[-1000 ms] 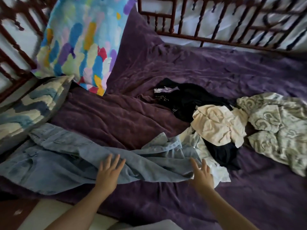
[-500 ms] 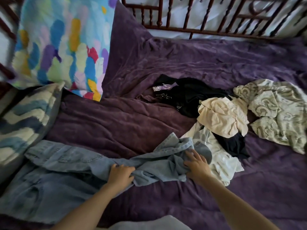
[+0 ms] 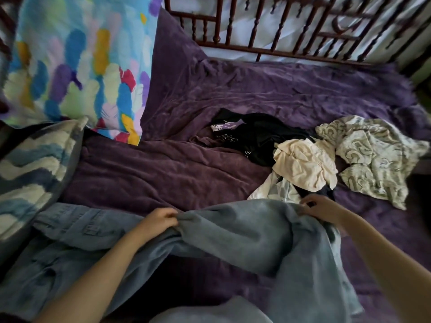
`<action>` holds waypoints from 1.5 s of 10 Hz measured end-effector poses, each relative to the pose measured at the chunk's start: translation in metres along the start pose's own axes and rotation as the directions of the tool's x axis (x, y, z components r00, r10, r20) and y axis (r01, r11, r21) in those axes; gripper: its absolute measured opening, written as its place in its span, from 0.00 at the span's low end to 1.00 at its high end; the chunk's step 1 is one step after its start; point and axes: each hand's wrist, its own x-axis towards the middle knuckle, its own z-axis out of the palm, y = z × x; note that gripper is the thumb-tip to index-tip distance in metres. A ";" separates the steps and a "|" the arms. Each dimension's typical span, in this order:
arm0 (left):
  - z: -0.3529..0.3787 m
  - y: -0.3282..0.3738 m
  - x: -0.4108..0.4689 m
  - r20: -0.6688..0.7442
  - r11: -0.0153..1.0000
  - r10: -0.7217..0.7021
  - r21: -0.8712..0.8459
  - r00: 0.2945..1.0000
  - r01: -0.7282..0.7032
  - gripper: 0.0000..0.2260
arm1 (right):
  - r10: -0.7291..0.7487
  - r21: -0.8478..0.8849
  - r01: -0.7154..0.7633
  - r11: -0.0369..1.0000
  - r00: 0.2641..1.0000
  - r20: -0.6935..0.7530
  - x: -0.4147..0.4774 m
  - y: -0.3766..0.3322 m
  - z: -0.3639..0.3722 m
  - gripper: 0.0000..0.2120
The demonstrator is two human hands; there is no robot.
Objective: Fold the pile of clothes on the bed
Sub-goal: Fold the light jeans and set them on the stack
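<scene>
Left hand and right hand curled in pinching grips, forearms extended

Bare left hand; bare right hand; unsleeved forearms

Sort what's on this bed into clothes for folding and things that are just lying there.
For the job: pale blue denim garment, gripped by left hand and right hand; black printed top; crumpled cream garment; green-patterned white garment; white garment beneath the cream one.
Just lying about: multicoloured brush-stroke pillow; blue-and-white zigzag pillow; purple velvety bedspread; dark wooden spindle bed frame.
</scene>
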 end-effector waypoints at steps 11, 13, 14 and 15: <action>0.069 0.033 0.045 -0.252 0.723 0.425 0.673 0.869 -0.158 0.06 | -0.080 0.153 0.126 0.980 0.958 -0.277 -0.039 0.042 0.076 0.08; 0.043 0.149 0.107 -0.688 0.915 0.363 0.390 0.628 -0.101 0.11 | 0.391 0.672 0.161 0.723 0.706 -0.590 0.014 0.078 -0.091 0.10; 0.055 0.152 0.112 -0.658 0.910 0.345 0.410 0.669 -0.067 0.23 | 0.425 0.685 0.098 0.722 0.718 -0.550 0.038 0.098 -0.114 0.11; 0.091 0.114 0.093 -0.574 0.868 0.311 0.496 0.757 0.020 0.32 | 0.332 0.586 0.015 0.810 0.812 -0.480 0.056 0.121 -0.085 0.19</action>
